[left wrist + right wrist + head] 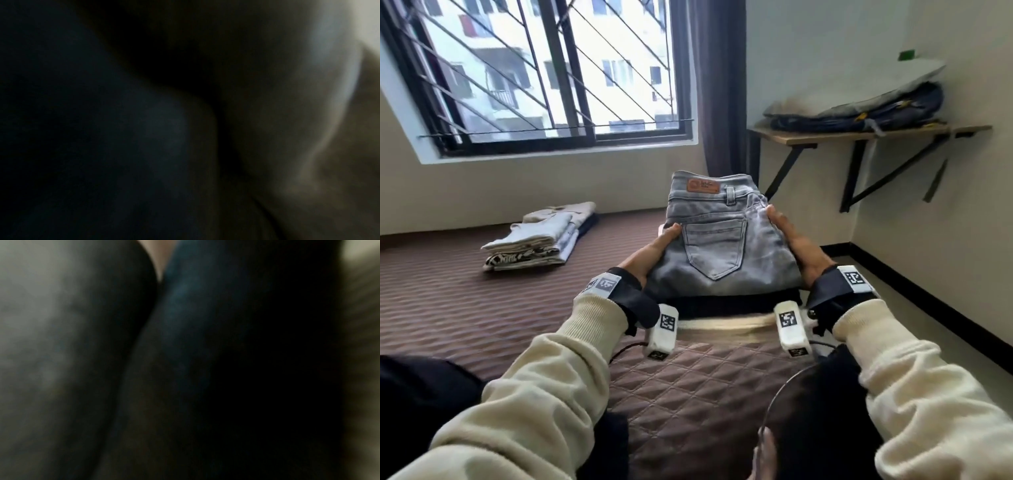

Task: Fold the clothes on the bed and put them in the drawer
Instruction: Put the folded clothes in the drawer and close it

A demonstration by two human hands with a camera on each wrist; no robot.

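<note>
A person sits or kneels on a bed (448,308) covered in a brown quilted spread, seen from a camera on their head. Both arms reach forward in cream sleeves.

Between the hands is a pile of folded clothes. On top lies a pair of grey jeans (722,246), folded, back pocket and leather waist patch facing up. Under the jeans a dark garment (729,303) shows at the near edge, with a paler layer beneath it.

The left hand (650,255) grips the pile's left side, thumb on top of the jeans and the fingers hidden under the fabric. The right hand (796,245) grips the right side the same way, thumb on top. Both hands hold the pile; whether it is off the bed cannot be told for certain. Both wrist cameras show only dark blur.

Far to the left on the bed sits a second pile of folded clothes (541,240), pale with one patterned piece at the bottom, well apart from the hands.

Beyond the bed are a barred window (534,68), a dark curtain (719,85), and on the right a wall shelf (859,135) holding a backpack (859,109). No drawer is in view.

The folding looks done, and the step in hand seems to be carrying this pile away. The next move calls for an even grip on both sides, keeping the pile level so that the layers do not slide, and turning to find the drawer.
</note>
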